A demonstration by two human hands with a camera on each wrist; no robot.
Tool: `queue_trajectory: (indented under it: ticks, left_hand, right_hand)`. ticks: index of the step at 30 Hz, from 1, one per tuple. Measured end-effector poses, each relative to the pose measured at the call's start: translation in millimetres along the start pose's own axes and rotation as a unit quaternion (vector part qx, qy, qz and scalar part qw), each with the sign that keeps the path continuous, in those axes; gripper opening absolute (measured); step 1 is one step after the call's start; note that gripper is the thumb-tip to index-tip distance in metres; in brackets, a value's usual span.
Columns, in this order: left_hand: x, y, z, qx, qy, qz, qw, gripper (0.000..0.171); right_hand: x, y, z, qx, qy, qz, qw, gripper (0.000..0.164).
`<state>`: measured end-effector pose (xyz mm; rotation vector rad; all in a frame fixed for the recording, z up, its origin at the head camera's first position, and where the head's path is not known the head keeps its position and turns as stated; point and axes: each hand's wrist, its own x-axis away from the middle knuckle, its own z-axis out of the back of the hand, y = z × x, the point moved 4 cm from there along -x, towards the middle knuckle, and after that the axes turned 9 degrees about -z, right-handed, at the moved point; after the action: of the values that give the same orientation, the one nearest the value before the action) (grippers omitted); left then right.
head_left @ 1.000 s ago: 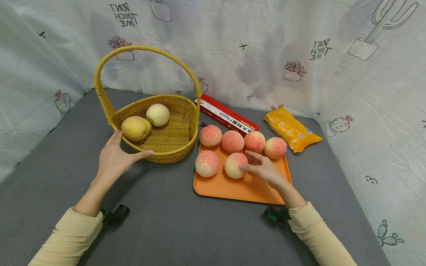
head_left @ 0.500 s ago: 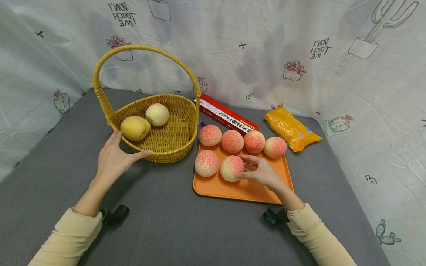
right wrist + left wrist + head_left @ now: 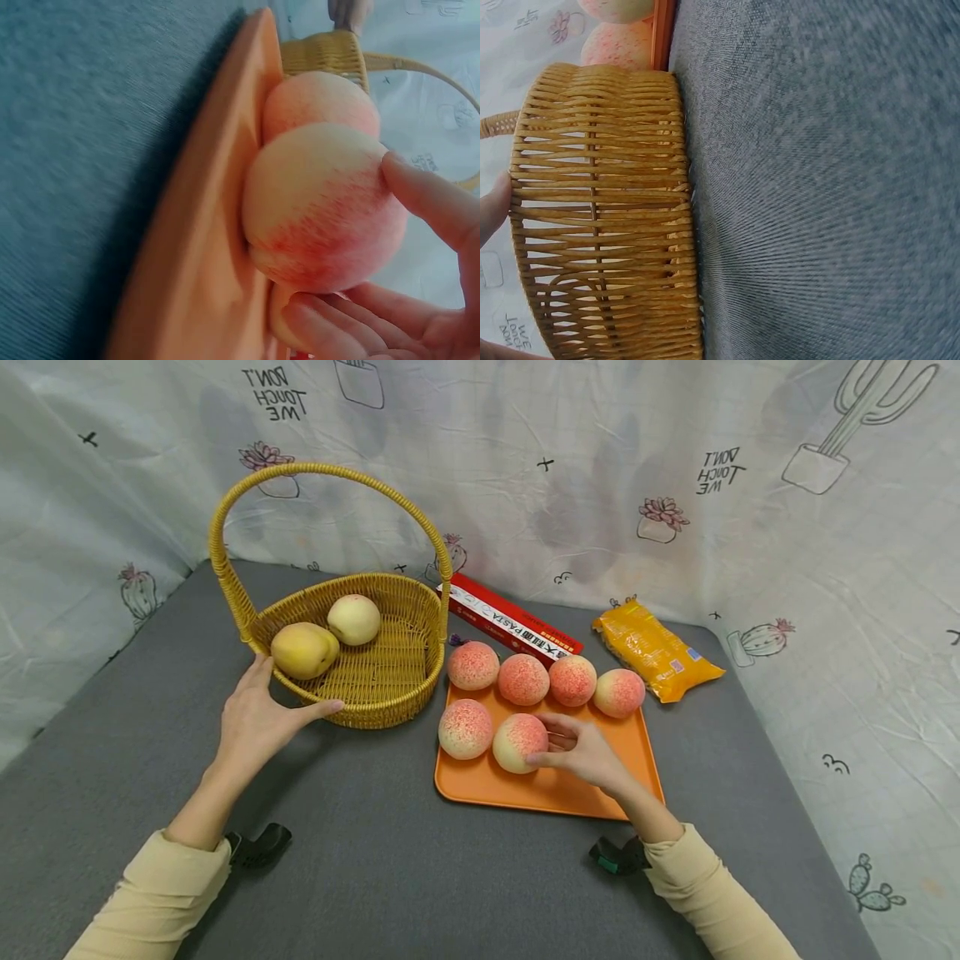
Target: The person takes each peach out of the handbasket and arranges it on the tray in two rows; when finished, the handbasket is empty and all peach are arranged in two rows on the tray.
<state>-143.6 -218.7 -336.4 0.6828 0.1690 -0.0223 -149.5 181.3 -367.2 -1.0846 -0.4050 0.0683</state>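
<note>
My right hand point(image 3: 581, 747) holds a pale peach with a pink blush point(image 3: 520, 743) low over the orange tray point(image 3: 480, 785). In the right wrist view the thumb point(image 3: 424, 195) touches one side of it and curled fingers point(image 3: 330, 322) lie against the other. Beside it sits another speckled peach point(image 3: 465, 729), with a row of several peaches point(image 3: 523, 680) behind. My left hand point(image 3: 258, 714) rests on the near rim of a yellow woven basket point(image 3: 386, 714), thumb and fingers spread apart. Inside the basket are yellow fruit point(image 3: 300, 650) and a pale peach point(image 3: 354, 619).
A red pasta box point(image 3: 510, 618) lies behind the tray, partly hidden by peaches. To its right is an orange plastic packet point(image 3: 652, 652). The basket's tall arched handle point(image 3: 322, 468) rises in front of a printed cloth backdrop point(image 3: 585, 460). A grey cloth point(image 3: 375, 860) covers the table.
My right hand and its peach have shifted slightly left and toward me over the tray, closer to the neighbouring peach. The left hand and basket have stayed in place.
</note>
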Motion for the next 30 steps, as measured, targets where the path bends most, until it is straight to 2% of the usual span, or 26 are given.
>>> queue_trajectory:
  ticks: [9,13,19,23,30]
  left_hand:
    - [-0.2,-0.5,1.2,0.002,0.003,0.0,1.0,0.117]
    - [0.2,-0.2,2.1,0.002,0.005,-0.002,1.0,0.117]
    - [0.8,-0.4,2.5,0.002,0.004,-0.005,1.0,0.118]
    - [1.0,-0.5,1.6,0.002,0.001,-0.004,1.0,0.119]
    - [2.0,-0.8,0.1,0.0,-0.003,-0.002,1.0,0.119]
  right_hand:
    - [-2.8,-25.0,14.3,0.027,0.019,0.038,0.999,0.067]
    - [-3.5,-40.5,14.1,0.025,0.01,0.048,0.999,0.071]
    - [-8.8,-66.7,4.6,0.047,-0.016,0.075,0.996,0.075]
    - [-16.1,-90.1,-2.4,0.068,-0.018,0.098,0.993,0.074]
    - [-34.7,-132.7,-26.0,0.095,-0.049,0.121,0.987,0.073]
